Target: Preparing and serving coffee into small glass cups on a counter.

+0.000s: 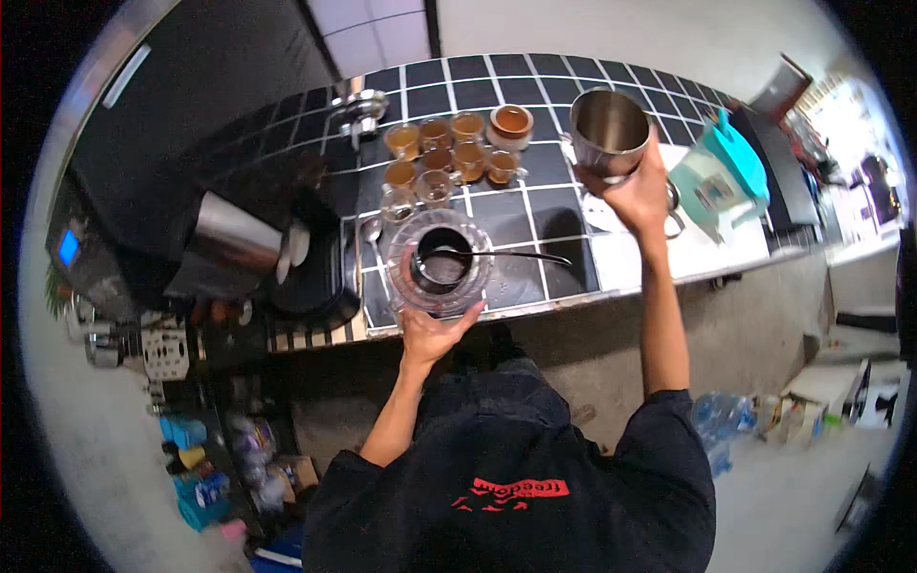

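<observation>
My left hand (432, 335) grips the near side of a ribbed clear vessel (476, 286), at the tiled counter's front edge. Inside the vessel is a dark round cup (445, 251), and a long metal spoon (526, 255) rests across it with its handle pointing right. My right hand (634, 190) holds up a metal tumbler (609, 132), tilted so that its inside shows. Several small glass mugs of amber liquid (469, 159) stand in a cluster beyond the vessel; an amber-filled bowl (511, 122) is beside them. A second spoon (372, 233) lies left of the vessel.
A black-tiled counter (509, 208) spans the front. At its left stand a dark machine (308, 286) and a steel pitcher (233, 236); a metal fitting (359, 111) lies at the back. To the right, a turquoise-lidded plastic jug (716, 179) rests on a white surface (630, 265).
</observation>
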Demonstrator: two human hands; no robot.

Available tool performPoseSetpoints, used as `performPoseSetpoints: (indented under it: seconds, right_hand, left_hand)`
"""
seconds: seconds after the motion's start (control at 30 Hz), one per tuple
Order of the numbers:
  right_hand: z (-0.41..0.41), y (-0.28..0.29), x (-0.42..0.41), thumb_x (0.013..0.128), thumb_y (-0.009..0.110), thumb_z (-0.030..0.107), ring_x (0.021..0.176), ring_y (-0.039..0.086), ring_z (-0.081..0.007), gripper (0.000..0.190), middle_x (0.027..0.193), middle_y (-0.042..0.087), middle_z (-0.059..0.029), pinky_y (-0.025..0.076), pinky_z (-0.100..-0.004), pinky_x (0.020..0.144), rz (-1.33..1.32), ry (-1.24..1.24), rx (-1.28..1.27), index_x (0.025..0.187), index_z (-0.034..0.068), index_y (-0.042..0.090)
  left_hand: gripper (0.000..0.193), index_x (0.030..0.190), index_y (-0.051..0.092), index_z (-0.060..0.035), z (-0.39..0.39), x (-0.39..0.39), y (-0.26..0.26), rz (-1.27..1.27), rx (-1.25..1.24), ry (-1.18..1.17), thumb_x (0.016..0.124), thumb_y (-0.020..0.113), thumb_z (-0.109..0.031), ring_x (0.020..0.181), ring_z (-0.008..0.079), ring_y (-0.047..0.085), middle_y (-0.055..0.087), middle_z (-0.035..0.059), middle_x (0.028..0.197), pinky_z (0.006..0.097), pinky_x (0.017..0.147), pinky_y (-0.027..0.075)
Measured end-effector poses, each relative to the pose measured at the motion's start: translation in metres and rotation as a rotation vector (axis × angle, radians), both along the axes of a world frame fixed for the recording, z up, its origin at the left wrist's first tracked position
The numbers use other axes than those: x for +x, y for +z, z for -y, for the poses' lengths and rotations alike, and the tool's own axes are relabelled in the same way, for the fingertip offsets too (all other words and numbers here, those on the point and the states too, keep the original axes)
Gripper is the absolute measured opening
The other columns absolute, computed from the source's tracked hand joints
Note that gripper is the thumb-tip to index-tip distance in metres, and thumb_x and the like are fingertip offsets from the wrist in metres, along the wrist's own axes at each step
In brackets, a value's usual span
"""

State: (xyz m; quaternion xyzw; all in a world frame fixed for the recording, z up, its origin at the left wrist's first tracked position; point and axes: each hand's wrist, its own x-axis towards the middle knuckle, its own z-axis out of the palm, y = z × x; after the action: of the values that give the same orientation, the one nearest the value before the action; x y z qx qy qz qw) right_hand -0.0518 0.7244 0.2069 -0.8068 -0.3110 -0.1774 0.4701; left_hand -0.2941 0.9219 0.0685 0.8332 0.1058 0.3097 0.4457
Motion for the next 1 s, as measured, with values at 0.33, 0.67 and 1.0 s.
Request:
performPoseSetpoints:
  seconds: [0.33, 0.67, 1.0]
  right_hand:
    - [0.014, -0.108, -0.044, 0.062, 0.096, 0.029, 0.11, 0.062, -0.0241, 0.084, 0.117, 0.061, -0.0127, 0.051, -0.0371, 0.097, -0.131, -0.002, 0.235, 0.128, 0.001, 0.052]
    - [0.008, -0.12, -0.034, 0.058, 0.098, 0.02, 0.111, 0.064, -0.0264, 0.098, 0.12, 0.063, -0.011, 0.051, -0.0373, 0.098, 0.079, 0.074, 0.085, 0.137, 0.003, 0.043]
    - [0.0, -0.114, -0.022, 0.069, 0.093, 0.014, 0.087, 0.068, -0.016, 0.059, 0.102, 0.068, -0.0121, 0.057, -0.0289, 0.077, -0.421, 0.045, 0.405, 0.111, -0.004, 0.055]
  left_hand:
    - [0.094, 0.153, 0.023, -0.0052, -0.021, 0.006, -0.033, -0.041, 0.166, 0.114, 0.082, 0.079, -0.029, 0.115, 0.0415, 0.061, 0.053, 0.0163, 0.141, 0.0554, 0.105, 0.043]
    - [0.051, 0.144, 0.044, -0.0418, -0.07, -0.004, -0.115, -0.359, 1.239, 0.149, 0.095, 0.054, -0.032, 0.131, 0.0377, 0.05, 0.043, 0.0065, 0.152, 0.0681, 0.104, 0.038]
    - [0.109, 0.151, 0.019, 0.0027, -0.045, 0.007, -0.093, -0.075, 0.517, 0.208, 0.077, 0.079, -0.049, 0.121, 0.0439, 0.057, 0.052, 0.0261, 0.14, 0.0532, 0.106, 0.041]
